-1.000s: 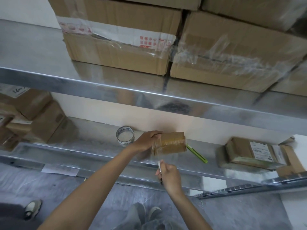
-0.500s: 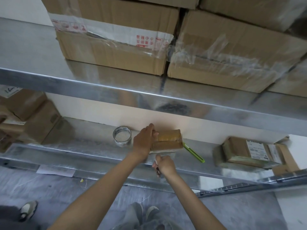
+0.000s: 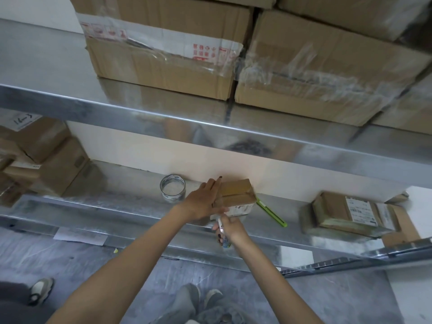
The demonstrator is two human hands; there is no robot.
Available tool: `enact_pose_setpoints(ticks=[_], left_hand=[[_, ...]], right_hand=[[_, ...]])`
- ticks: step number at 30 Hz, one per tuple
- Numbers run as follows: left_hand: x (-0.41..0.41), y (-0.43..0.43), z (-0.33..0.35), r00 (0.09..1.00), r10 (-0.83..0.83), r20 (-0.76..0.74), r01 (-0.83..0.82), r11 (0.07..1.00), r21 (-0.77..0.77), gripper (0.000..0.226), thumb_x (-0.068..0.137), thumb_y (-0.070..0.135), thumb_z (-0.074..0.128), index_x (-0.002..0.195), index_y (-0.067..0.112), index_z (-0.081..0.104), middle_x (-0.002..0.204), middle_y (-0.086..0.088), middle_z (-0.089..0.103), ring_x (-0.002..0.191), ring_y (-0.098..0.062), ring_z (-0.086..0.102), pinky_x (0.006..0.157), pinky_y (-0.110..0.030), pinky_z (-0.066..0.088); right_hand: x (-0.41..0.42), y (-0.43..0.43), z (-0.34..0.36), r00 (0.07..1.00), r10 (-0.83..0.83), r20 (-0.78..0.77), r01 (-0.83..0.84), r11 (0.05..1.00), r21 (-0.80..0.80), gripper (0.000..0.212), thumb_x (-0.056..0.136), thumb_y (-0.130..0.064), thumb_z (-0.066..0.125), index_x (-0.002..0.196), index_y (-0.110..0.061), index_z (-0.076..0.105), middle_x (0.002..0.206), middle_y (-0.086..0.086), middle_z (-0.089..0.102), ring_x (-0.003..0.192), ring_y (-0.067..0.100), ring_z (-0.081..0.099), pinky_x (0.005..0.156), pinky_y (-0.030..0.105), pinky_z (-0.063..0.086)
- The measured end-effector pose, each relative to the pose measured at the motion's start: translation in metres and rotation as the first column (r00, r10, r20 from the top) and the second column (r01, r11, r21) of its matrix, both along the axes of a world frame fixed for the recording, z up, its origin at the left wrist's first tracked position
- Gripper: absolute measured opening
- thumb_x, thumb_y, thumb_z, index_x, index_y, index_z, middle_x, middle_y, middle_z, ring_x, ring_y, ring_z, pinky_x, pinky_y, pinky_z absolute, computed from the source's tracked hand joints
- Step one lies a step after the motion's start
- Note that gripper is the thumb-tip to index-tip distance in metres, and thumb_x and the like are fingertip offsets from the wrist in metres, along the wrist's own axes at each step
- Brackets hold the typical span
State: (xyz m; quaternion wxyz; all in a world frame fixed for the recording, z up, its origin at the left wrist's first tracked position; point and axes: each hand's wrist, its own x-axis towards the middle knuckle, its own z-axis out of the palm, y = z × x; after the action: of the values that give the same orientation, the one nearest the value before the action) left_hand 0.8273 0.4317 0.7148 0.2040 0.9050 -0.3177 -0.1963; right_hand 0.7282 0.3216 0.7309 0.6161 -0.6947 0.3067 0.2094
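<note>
Pressing straight fingers against a brown taped cardboard box [image 3: 236, 195], the left hand [image 3: 203, 202] lies open; the right hand [image 3: 231, 231] grips a white marker [image 3: 220, 222]

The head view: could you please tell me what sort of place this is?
Most likely a stockroom or parcel-packing area: metal shelving carries taped cardboard cartons, a labelled parcel lies on the lower shelf, and a tape roll sits near the small box that the left hand touches.
</note>
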Motion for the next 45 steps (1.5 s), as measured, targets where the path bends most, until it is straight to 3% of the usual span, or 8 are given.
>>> enact_pose_setpoints(ticks=[7, 13, 19, 28, 35, 38, 42, 45], left_hand=[[0.004, 0.005, 0.015, 0.972, -0.005, -0.236, -0.001, 1.0, -0.028, 0.087, 0.094, 0.057, 0.046, 0.155, 0.015, -0.001, 0.148, 0.001, 0.021, 0.12, -0.021, 0.044, 0.091, -0.026, 0.035], [0.009, 0.004, 0.024, 0.885, 0.061, -0.462, -0.113, 0.99, -0.086, 0.075, 0.094, 0.058, 0.042, 0.15, 0.011, 0.026, 0.137, 0.001, 0.036, 0.121, -0.019, 0.046, 0.1, -0.039, 0.043], [-0.001, -0.002, 0.022, 0.724, 0.165, -0.67, -0.36, 0.919, -0.162, 0.041, 0.102, 0.034, 0.042, 0.137, 0.013, 0.043, 0.12, -0.003, 0.054, 0.105, -0.018, 0.053, 0.069, -0.021, 0.048], [0.012, 0.012, 0.011, 0.732, 0.148, -0.665, -0.353, 0.917, -0.185, 0.04, 0.101, 0.048, 0.035, 0.12, 0.024, 0.06, 0.111, -0.008, 0.068, 0.098, -0.022, 0.066, 0.077, -0.033, 0.058], [0.017, 0.011, 0.014, 0.719, 0.163, -0.676, -0.354, 0.923, -0.153, 0.047, 0.1, 0.052, 0.035, 0.123, 0.021, 0.062, 0.109, -0.005, 0.07, 0.097, -0.025, 0.068, 0.074, -0.034, 0.059], [0.018, 0.012, 0.006, 0.749, 0.236, -0.62, -0.397, 0.908, -0.133, 0.04, 0.098, 0.053, 0.04, 0.099, 0.022, 0.067, 0.103, -0.002, 0.071, 0.093, -0.021, 0.067, 0.085, -0.041, 0.057], [0.009, -0.002, -0.001, 0.855, 0.35, -0.383, -0.439, 0.881, -0.175, 0.029, 0.098, 0.047, 0.044, 0.092, 0.024, 0.062, 0.096, 0.006, 0.063, 0.089, -0.013, 0.059, 0.074, -0.032, 0.044], [0.007, -0.004, -0.007, 0.92, 0.318, 0.23, -0.286, 0.944, -0.164, 0.015, 0.093, 0.027, 0.056, 0.095, 0.016, 0.065, 0.102, -0.001, 0.063, 0.105, -0.024, 0.056, 0.076, -0.038, 0.048]], right_hand=[[-0.032, -0.007, 0.014, 0.95, 0.183, 0.255, -0.206, 0.976, 0.068, 0.039, 0.102, -0.033, 0.036, 0.086, -0.007, 0.061, 0.054, 0.005, 0.059, 0.053, 0.013, 0.059, 0.066, 0.02, 0.047], [-0.052, -0.004, 0.033, 0.907, 0.057, 0.417, -0.089, 0.994, 0.057, 0.034, 0.102, -0.029, 0.037, 0.089, -0.009, 0.061, 0.061, 0.005, 0.057, 0.067, 0.013, 0.058, 0.079, 0.016, 0.042], [-0.051, 0.0, 0.04, 0.883, -0.014, 0.468, -0.004, 0.999, 0.037, 0.038, 0.102, -0.025, 0.036, 0.077, -0.012, 0.06, 0.059, 0.003, 0.055, 0.077, 0.012, 0.058, 0.081, 0.016, 0.038], [-0.052, 0.013, 0.02, 0.955, -0.035, 0.294, 0.102, 0.971, -0.216, 0.051, 0.099, -0.024, 0.043, 0.051, -0.015, 0.057, 0.035, -0.006, 0.047, 0.037, 0.003, 0.044, 0.048, 0.021, 0.038], [-0.044, 0.015, -0.007, 0.983, 0.017, 0.183, 0.059, 0.914, -0.402, 0.054, 0.098, -0.032, 0.041, 0.047, -0.019, 0.056, 0.048, -0.002, 0.058, 0.053, 0.016, 0.059, 0.063, 0.029, 0.047], [-0.036, 0.013, -0.014, 0.994, 0.032, 0.107, 0.011, 0.925, -0.379, 0.052, 0.096, -0.031, 0.041, 0.049, -0.014, 0.058, 0.045, -0.003, 0.057, 0.051, 0.015, 0.058, 0.067, 0.03, 0.051], [-0.027, 0.01, -0.017, 0.997, 0.043, 0.057, -0.021, 0.94, -0.34, 0.047, 0.095, -0.027, 0.042, 0.053, -0.013, 0.058, 0.04, -0.004, 0.054, 0.044, 0.011, 0.053, 0.058, 0.025, 0.046], [-0.019, 0.008, -0.016, 0.998, 0.056, 0.041, -0.038, 0.935, -0.353, 0.046, 0.097, -0.027, 0.042, 0.057, -0.012, 0.06, 0.049, -0.006, 0.056, 0.046, 0.008, 0.052, 0.049, 0.016, 0.041]])
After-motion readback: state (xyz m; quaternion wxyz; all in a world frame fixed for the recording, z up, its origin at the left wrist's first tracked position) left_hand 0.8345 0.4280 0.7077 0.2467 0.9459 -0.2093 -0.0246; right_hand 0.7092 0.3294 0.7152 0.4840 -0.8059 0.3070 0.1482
